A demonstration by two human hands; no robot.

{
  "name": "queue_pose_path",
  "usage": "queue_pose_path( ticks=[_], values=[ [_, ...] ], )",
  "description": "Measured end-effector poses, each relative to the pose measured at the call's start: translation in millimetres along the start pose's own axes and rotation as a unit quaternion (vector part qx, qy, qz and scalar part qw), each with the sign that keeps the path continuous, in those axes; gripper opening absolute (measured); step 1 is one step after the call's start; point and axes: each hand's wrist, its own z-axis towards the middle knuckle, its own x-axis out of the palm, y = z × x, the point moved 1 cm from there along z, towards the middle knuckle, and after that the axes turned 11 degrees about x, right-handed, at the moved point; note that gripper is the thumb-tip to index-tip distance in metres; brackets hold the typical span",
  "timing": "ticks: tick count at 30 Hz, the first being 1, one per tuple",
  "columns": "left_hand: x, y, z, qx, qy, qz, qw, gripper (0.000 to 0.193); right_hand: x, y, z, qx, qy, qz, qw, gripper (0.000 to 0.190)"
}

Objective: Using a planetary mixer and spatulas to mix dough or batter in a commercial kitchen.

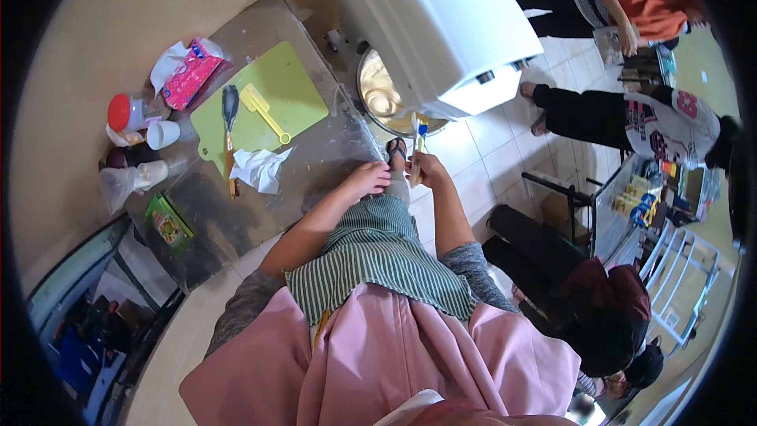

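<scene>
My right hand grips a slim, pale plastic packet with blue and yellow print, held upright in view beside the rim of a metal mixing bowl. Pale, creamy batter lies in swirls inside that bowl. Over the bowl stands a large white stand mixer, whose head hides much of it. My left hand is at the edge of the metal table, fingers loosely bent and nothing visible in them.
On the table, a green cutting board carries a yellow spatula, a dark-headed spoon and crumpled paper. A tissue pack, red-lidded jar and white cup line the wall. Several people stand right.
</scene>
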Motion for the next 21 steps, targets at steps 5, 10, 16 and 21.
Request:
queue_pose_path(
  ticks=[5, 10, 16, 21],
  values=[
    [62.8, 5.2, 28.6, -0.104, 0.042, -0.047, 0.993, 0.034, -3.2, -11.6, 7.9, 0.000, 0.096, 0.157, 0.983, 0.036],
    [54.6, 16.3, 37.1, -0.053, 0.056, -0.131, 0.988, 0.022, 20.9, -2.7, -23.8, 0.023, 0.088, 0.125, 0.988, 0.040],
    [54.8, 17.6, 42.1, -0.065, 0.070, -0.099, 0.990, 0.019, 20.4, -7.0, -11.0, -0.011, 0.080, 0.124, 0.989, 0.025],
    [55.3, 30.9, 53.7, -0.063, 0.051, 0.036, 0.996, 0.021, 30.4, 1.0, -4.3, -0.038, 0.005, 0.020, 0.999, 0.022]
  ],
)
